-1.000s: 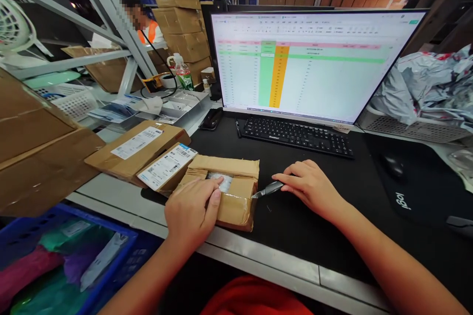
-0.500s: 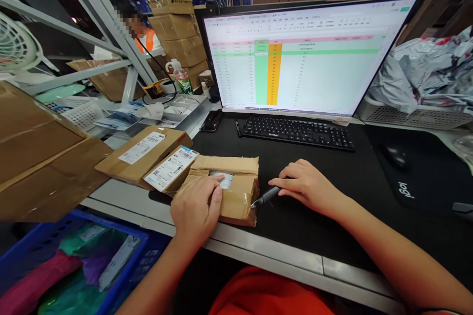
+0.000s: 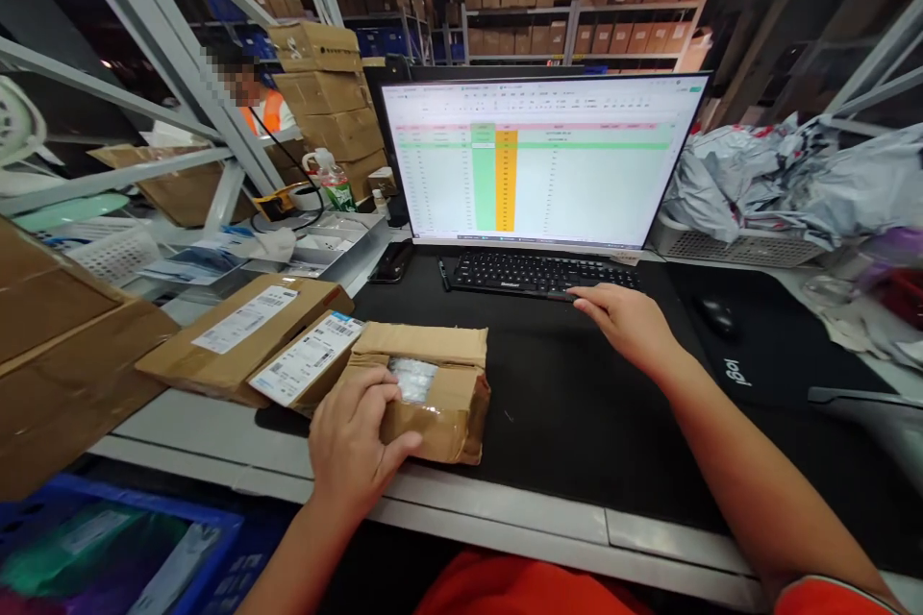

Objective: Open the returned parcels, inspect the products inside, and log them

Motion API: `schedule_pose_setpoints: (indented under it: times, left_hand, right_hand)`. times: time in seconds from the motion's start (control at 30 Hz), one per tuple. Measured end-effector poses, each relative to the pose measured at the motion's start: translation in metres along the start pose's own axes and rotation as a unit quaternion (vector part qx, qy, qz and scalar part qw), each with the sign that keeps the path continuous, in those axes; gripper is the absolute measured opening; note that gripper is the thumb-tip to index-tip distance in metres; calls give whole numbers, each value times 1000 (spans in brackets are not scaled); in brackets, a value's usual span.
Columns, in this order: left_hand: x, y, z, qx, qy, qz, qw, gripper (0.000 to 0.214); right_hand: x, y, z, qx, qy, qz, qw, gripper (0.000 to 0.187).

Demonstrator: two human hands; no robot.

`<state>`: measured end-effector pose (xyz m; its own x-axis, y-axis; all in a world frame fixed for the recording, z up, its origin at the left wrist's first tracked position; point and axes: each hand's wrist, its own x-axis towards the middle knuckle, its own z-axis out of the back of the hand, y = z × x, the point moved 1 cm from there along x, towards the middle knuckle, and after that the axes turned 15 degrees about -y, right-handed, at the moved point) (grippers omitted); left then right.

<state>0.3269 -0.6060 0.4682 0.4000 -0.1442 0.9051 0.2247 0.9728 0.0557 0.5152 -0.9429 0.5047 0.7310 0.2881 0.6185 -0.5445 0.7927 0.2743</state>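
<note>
A small cardboard box [image 3: 433,428] lies on the black desk mat with its top partly open, and clear plastic wrapping [image 3: 413,379] shows through the gap. My left hand [image 3: 353,437] grips the box from its left side, fingertips at the opening and thumb along the near edge. Out by the front edge of the keyboard [image 3: 519,271], my right hand [image 3: 624,317] has its fingers pinched together. A dark utility knife [image 3: 540,292] extends left from those fingertips, hard to make out against the black keyboard.
Two labelled cartons [image 3: 245,322] [image 3: 307,360] lie left of the box. Behind the keyboard stands a monitor [image 3: 577,183]. A mouse [image 3: 713,315] and a basket of grey plastic bags [image 3: 742,245] are on the right. A blue crate [image 3: 223,538] sits lower left. A person [image 3: 263,106] is beyond the frame.
My right hand has moved from the box's right edge up to the keyboard, taking the knife off the cardboard. My left thumb has spread away from the fingers. The camera view has shifted.
</note>
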Motion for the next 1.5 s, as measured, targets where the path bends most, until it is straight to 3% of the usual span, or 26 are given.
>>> schedule_pose_setpoints:
  times: [0.1, 0.2, 0.3, 0.4, 0.57, 0.7, 0.8, 0.87, 0.93, 1.0, 1.03, 1.1, 1.27, 1.4, 1.5]
  left_hand:
    - [-6, 11, -2, -12, -16, -69, 997, 71]
    - [-8, 19, -2, -61, 12, -79, 995, 46]
    - [-4, 21, -1, -151, 49, -16, 987, 27]
    - [4, 20, -6, -236, 65, 40, 969, 35]
    - [19, 16, -21, -252, 97, 41, 962, 47]
    - [29, 9, -21, -199, 132, 28, 971, 41]
    - [37, 4, -21, -161, 181, 26, 970, 43]
    - [40, 2, -23, -164, 191, 22, 968, 47]
    - [40, 3, -26, -178, 182, 21, 967, 50]
    - [36, 3, -26, -194, 146, 23, 970, 54]
    - [34, 3, -25, -201, 116, 28, 972, 55]
    - [26, 2, -20, -215, 37, 44, 975, 56]
    - [5, -6, -12, -194, -158, 89, 964, 64]
    - [-4, -10, -16, -143, -184, 174, 957, 79]
    - [-2, -15, -15, -170, -176, 186, 952, 77]
  right_hand:
    - [-1, -24, 22, -28, 26, -144, 989, 39]
    - [-15, -66, 33, -32, 61, -260, 963, 41]
    - [-34, -110, 31, -50, 66, -339, 937, 35]
    - [-42, -138, 19, -74, 46, -383, 920, 21]
    - [-23, -149, 1, -133, 16, -353, 926, 33]
    - [-3, -116, 6, -167, 7, -251, 953, 25]
    - [1, -49, 14, -116, -27, -107, 987, 33]
    - [-7, 10, 16, 43, -35, 66, 996, 40]
    - [-21, 66, 11, 174, 73, 235, 953, 53]
    - [-34, 107, -1, 220, 164, 331, 903, 80]
    - [-38, 119, -9, 219, 192, 351, 890, 90]
    - [-45, 131, -24, 195, 217, 346, 892, 98]
    - [-55, 125, -39, 178, 198, 311, 912, 74]
    - [-60, 122, -38, 193, 191, 296, 916, 63]
    - [-61, 123, -39, 192, 176, 300, 918, 60]
